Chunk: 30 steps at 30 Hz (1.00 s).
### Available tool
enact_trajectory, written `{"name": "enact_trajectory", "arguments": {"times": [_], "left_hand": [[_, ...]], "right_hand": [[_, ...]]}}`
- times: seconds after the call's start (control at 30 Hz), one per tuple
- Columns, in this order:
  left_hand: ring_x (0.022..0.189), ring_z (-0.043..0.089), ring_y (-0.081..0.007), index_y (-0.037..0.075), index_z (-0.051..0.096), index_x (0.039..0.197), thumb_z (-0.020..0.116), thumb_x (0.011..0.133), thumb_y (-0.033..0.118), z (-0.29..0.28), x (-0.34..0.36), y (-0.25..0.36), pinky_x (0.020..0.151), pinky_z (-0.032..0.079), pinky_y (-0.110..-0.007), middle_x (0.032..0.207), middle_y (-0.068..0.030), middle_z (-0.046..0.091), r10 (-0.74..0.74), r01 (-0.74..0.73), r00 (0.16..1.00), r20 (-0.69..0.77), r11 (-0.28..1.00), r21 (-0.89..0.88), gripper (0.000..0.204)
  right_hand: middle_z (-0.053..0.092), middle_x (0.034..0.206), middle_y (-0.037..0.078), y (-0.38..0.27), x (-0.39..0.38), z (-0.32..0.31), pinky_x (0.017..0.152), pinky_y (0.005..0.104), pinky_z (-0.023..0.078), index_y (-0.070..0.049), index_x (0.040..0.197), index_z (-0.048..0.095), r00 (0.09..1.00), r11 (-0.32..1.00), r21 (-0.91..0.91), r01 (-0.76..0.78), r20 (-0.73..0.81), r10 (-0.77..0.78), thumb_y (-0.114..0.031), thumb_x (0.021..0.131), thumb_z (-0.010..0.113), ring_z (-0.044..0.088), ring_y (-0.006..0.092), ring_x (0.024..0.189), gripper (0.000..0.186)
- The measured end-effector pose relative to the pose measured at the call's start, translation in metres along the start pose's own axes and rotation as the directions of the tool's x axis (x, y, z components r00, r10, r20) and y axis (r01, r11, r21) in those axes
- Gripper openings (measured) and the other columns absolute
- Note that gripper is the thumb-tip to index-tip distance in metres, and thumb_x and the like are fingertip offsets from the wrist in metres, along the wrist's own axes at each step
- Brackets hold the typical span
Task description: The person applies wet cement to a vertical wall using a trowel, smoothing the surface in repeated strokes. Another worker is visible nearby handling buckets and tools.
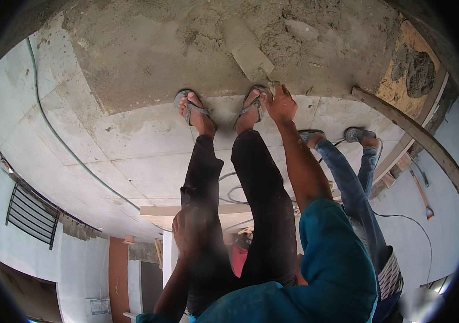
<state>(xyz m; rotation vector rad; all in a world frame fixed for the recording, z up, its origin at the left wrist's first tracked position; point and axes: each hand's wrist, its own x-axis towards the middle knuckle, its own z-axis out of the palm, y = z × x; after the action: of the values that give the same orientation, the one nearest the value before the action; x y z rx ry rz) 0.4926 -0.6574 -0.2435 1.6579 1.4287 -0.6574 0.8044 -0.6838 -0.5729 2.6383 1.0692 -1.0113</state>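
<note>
My right hand [281, 105] grips the handle of a flat trowel [248, 56], whose blade lies on grey mortar [202, 40] spread over the floor slab, just beyond my sandalled feet [197, 112]. Rough lumps and smears of wet mortar surround the blade. My left hand [183, 231] rests on the left leg of my dark trousers, fingers apart and holding nothing, though a blurred patch in the picture softens it.
Another person's jeans legs [337, 169] stand at my right. A long board [412, 127] runs beside a plywood piece with mortar [417, 70]. A green hose [57, 133] crosses pale panels at left. Cables, a shovel [422, 196] and a window grille [32, 214] also show.
</note>
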Motion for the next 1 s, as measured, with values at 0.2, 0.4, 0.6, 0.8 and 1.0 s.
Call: {"name": "enact_trajectory", "arguments": {"times": [0.2, 0.4, 0.6, 0.8, 1.0], "left_hand": [[0.116, 0.051, -0.0391, 0.005, 0.057, 0.119, 0.067, 0.084, 0.009, -0.013, 0.024, 0.000, 0.099, 0.039, -0.050, 0.125, -0.0183, 0.056, 0.056, -0.056, 0.998, 0.013, 0.998, 0.000, 0.037], [0.116, 0.051, -0.0384, 0.006, 0.057, 0.118, 0.066, 0.083, 0.006, -0.009, 0.019, -0.008, 0.099, 0.039, -0.050, 0.124, -0.0182, 0.056, 0.077, -0.076, 0.994, -0.074, 0.997, 0.008, 0.036], [0.117, 0.051, -0.0364, 0.009, 0.059, 0.115, 0.070, 0.083, 0.014, -0.003, -0.030, -0.010, 0.098, 0.041, -0.049, 0.126, -0.0166, 0.054, 0.149, -0.127, 0.966, -0.213, 0.985, 0.118, 0.035], [0.118, 0.052, -0.0313, 0.010, 0.072, 0.085, 0.068, 0.085, 0.036, -0.103, -0.091, 0.029, 0.097, 0.042, -0.046, 0.129, -0.0109, 0.055, 0.317, -0.260, 0.911, -0.264, 0.938, 0.229, 0.026], [0.109, 0.059, -0.0328, 0.014, 0.075, 0.087, 0.064, 0.085, 0.044, -0.158, -0.118, 0.013, 0.092, 0.048, -0.045, 0.114, -0.0111, 0.066, 0.054, -0.104, 0.863, -0.502, 0.992, -0.072, 0.033]], "right_hand": [[0.066, 0.106, 0.014, 0.044, -0.012, 0.057, 0.074, 0.0509, 0.056, -0.012, 0.118, 0.058, 0.996, 0.998, 0.015, -0.054, -0.068, 0.055, -0.033, 0.086, 0.065, 0.066, 0.0345, 0.096, 0.039], [0.066, 0.103, 0.014, -0.034, 0.043, 0.014, 0.075, 0.0458, 0.057, -0.010, 0.117, 0.059, 0.973, 0.992, 0.123, -0.002, -0.229, 0.031, -0.034, 0.085, 0.067, 0.067, 0.0338, 0.092, 0.040], [0.067, 0.098, 0.013, -0.061, -0.017, -0.161, 0.073, 0.0435, 0.057, -0.008, 0.111, 0.062, 0.898, 0.966, 0.057, 0.252, -0.386, -0.211, -0.034, 0.086, 0.067, 0.068, 0.0309, 0.087, 0.037], [0.067, 0.096, 0.013, -0.121, -0.146, -0.516, 0.069, 0.0420, 0.057, -0.006, 0.106, 0.064, 0.748, 0.885, -0.171, 0.433, -0.479, -0.459, -0.030, 0.084, 0.070, 0.068, 0.0306, 0.083, 0.034], [0.068, 0.107, 0.016, -0.232, -0.311, -0.773, 0.065, 0.0408, 0.056, -0.004, 0.106, 0.068, 0.304, 0.599, -0.425, 0.679, -0.580, -0.756, -0.029, 0.081, 0.072, 0.069, 0.0333, 0.086, 0.036]]}}
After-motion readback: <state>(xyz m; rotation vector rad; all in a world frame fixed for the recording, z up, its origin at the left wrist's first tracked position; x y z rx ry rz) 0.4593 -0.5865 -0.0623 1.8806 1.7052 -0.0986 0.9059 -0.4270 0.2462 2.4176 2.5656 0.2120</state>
